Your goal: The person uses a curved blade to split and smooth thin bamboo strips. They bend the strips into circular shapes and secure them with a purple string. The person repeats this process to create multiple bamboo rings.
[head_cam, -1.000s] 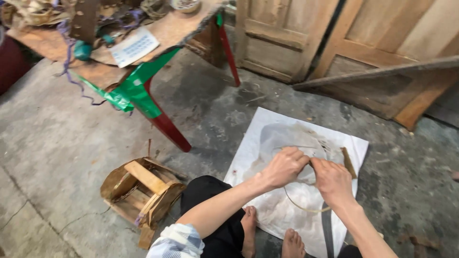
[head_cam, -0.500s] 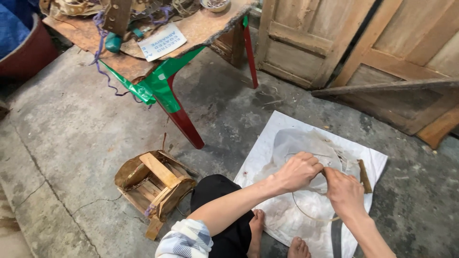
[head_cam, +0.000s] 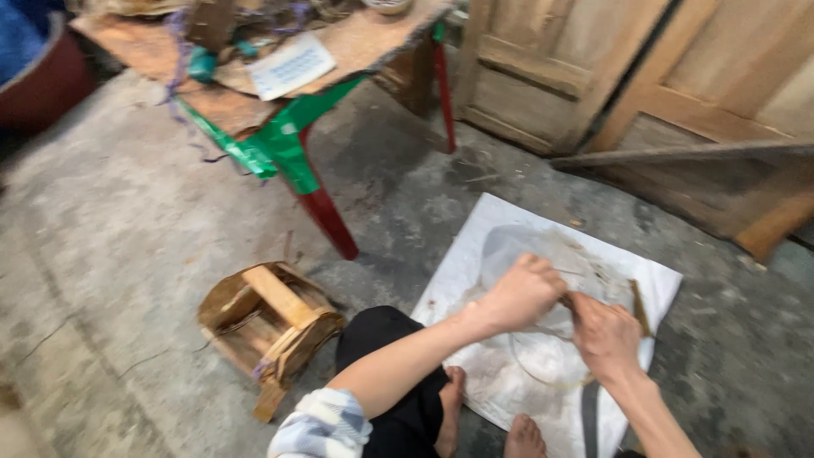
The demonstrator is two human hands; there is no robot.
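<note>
My left hand (head_cam: 521, 293) and my right hand (head_cam: 604, 333) are close together over a white sheet (head_cam: 475, 254) spread on the concrete floor. Both hands are closed on a thin cane strip (head_cam: 543, 377) that curves in a loop below them. A small brown wooden piece (head_cam: 639, 307) lies on the sheet just right of my right hand. A dark flat strip (head_cam: 590, 420) lies on the sheet under my right forearm. My bare feet (head_cam: 524, 437) rest at the sheet's near edge.
A small wooden stool frame (head_cam: 270, 321) wrapped in cane lies on the floor to my left. A cluttered low table (head_cam: 356, 42) with green and red legs stands at the back. Wooden doors (head_cam: 551, 59) and a leaning plank (head_cam: 678, 157) are behind the sheet.
The view has shifted so the table and stool sit further right. My hands stay together on the strip, working it over the sheet.
</note>
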